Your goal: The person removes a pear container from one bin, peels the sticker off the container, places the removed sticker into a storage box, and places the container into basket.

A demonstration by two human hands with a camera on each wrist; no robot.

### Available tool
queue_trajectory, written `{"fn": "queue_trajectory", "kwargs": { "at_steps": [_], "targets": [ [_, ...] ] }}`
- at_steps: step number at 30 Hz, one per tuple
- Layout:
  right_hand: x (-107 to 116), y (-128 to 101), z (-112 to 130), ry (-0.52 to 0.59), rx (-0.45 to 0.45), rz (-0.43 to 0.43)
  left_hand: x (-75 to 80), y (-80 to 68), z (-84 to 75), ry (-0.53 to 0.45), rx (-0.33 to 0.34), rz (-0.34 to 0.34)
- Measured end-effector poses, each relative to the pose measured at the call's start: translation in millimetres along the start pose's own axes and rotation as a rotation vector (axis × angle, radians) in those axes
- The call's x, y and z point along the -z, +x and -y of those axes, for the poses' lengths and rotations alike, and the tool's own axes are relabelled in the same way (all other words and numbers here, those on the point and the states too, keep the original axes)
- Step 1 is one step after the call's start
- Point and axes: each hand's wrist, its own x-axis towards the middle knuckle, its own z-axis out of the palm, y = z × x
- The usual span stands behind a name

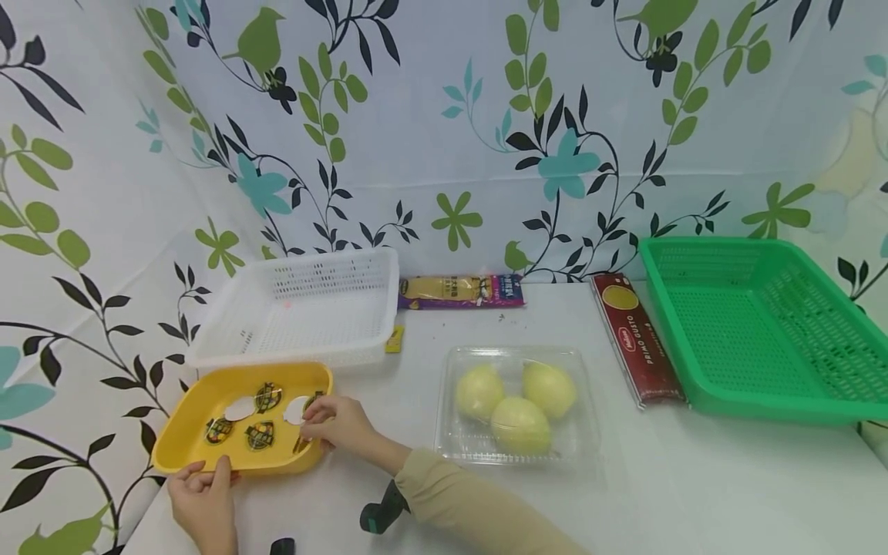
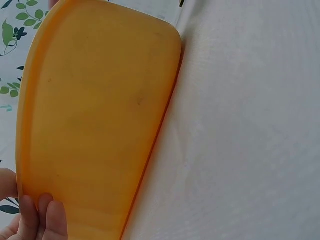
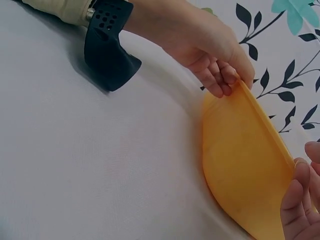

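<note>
Yellow plastic tray (image 1: 187, 432), holding several small round packets (image 1: 260, 435), sits at the table's (image 1: 694, 478) front left. Left hand (image 1: 201, 493) grips its near rim; right hand (image 1: 336, 422) pinches its right rim. Lifting appears begun; relocation remains outstanding.

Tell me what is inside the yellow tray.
The yellow tray holds four small dark patterned packets and two white discs. The right hand grips its right rim and covers part of one packet and disc; the left hand holds the near edge.
</note>
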Motion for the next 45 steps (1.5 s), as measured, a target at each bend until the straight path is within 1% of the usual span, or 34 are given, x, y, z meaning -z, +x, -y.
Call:
{"fn": "queue_trajectory", "kwargs": {
  "at_steps": [2, 5, 10, 12, 14, 15, 17, 19, 20, 22, 24, 28, 30, 32, 34, 35, 36, 37, 38, 40, 41, 43, 45],
  "targets": [
    [0, -1, 0, 0.012, -0.009, -0.001, -0.3, 5.7, 8.8, 0.005, -0.006, -0.001],
    [0, -3, -1, 0.031, -0.023, 0.003, -0.4, 11.1, 18.1, 0.043, -0.002, -0.009],
    [0, -7, 0, 0.089, -0.03, 0.016, 1.1, 10.2, 17.8, 0.109, 0.015, -0.012],
    [2, -10, 1, 0.132, -0.029, 0.026, 1.0, 10.6, 18.3, 0.108, 0.012, -0.022],
    [4, -13, 4, 0.184, -0.032, 0.037, 1.0, 12.1, 21.6, 0.138, -0.014, -0.041],
    [6, -15, 7, 0.215, -0.038, 0.044, 0.9, 13.5, 24.1, 0.165, -0.036, -0.057],
    [11, -18, 15, 0.27, -0.052, 0.059, -1.5, 18.8, 29.8, 0.185, -0.094, -0.089],
    [17, -22, 24, 0.316, -0.06, 0.074, -5.6, 24.5, 34.1, 0.165, -0.131, -0.091],
    [21, -24, 29, 0.339, -0.064, 0.081, -8.5, 27.3, 35.4, 0.139, -0.146, -0.082],
    [28, -26, 37, 0.364, -0.063, 0.09, -15.6, 31.8, 35.1, 0.05, -0.165, -0.044],
    [35, -28, 42, 0.361, -0.054, 0.095, -22.2, 33.6, 33.4, -0.03, -0.172, 0.003],
    [48, -34, 48, 0.358, -0.024, 0.11, -33.8, 32.3, 27.2, -0.097, -0.24, 0.062],
    [56, -38, 51, 0.368, -0.007, 0.118, -38.4, 29.4, 25.3, -0.106, -0.286, 0.09],
    [66, -43, 54, 0.383, 0.005, 0.115, -44.3, 25.6, 25.2, -0.077, -0.341, 0.108],
    [77, -50, 57, 0.394, 0.011, 0.108, -48.5, 20.2, 27.2, -0.037, -0.398, 0.109],
    [82, -54, 61, 0.4, 0.012, 0.105, -50.2, 16.8, 28.6, -0.02, -0.43, 0.111],
    [87, -58, 63, 0.406, 0.012, 0.103, -51.3, 12.3, 28.6, -0.009, -0.448, 0.117],
    [92, -62, 65, 0.414, 0.009, 0.101, -52.5, 8.4, 29.1, -0.008, -0.46, 0.127],
    [97, -66, 66, 0.417, 0.008, 0.097, -53.7, 4.6, 29.3, -0.033, -0.476, 0.148],
    [108, -73, 69, 0.425, 0.006, 0.091, -56.7, -2.4, 28.0, -0.089, -0.51, 0.216],
    [114, -76, 70, 0.428, 0.006, 0.087, -58.5, -6.8, 23.1, -0.123, -0.521, 0.266],
    [125, -79, 68, 0.434, 0.007, 0.069, -63.1, -16.8, 6.6, -0.18, -0.525, 0.375],
    [135, -82, 66, 0.442, 0.007, 0.047, -67.3, -35.1, -24.0, -0.231, -0.507, 0.483]
  ]
}}
